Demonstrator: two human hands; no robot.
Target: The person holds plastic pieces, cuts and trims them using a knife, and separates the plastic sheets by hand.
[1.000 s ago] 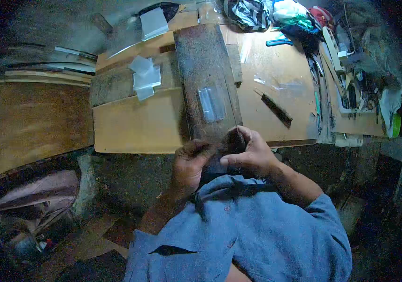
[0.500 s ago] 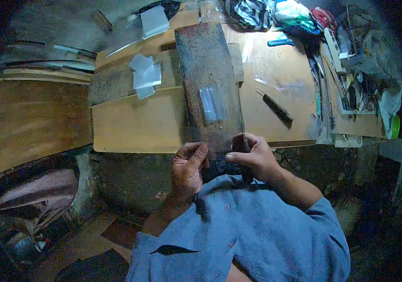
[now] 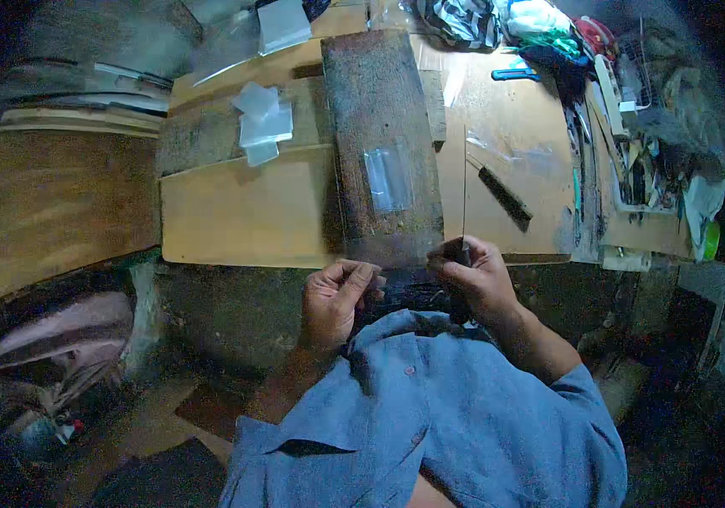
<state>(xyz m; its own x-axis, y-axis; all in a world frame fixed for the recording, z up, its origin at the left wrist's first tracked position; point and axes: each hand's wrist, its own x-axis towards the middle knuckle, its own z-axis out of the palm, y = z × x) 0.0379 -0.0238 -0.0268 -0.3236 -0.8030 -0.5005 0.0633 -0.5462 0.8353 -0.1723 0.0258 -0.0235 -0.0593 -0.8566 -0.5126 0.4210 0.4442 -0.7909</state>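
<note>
Near the front end of a dark worn board [image 3: 379, 102], my left hand [image 3: 337, 300] is closed in a pinch, and whatever it holds is too small to make out. To its right, my right hand [image 3: 481, 275] is wrapped round a dark-handled tool [image 3: 465, 254] whose thin, needle-like shaft points up and away. A clear plastic piece [image 3: 388, 179] lies on the board. Right of the board rests another dark-handled tool [image 3: 505, 198] with thin prongs.
Clear plastic sheets [image 3: 264, 125] lie left of the board, with more [image 3: 283, 27] at the back. A blue cutter [image 3: 515, 74] and bags [image 3: 536, 24] are at the back right. A tray of tools [image 3: 646, 182] stands at the right. Wooden strips [image 3: 83, 121] lie far left.
Both hands have moved slightly apart. The thin shaft of the tool in my right hand now shows upright. The view has shifted a little.
</note>
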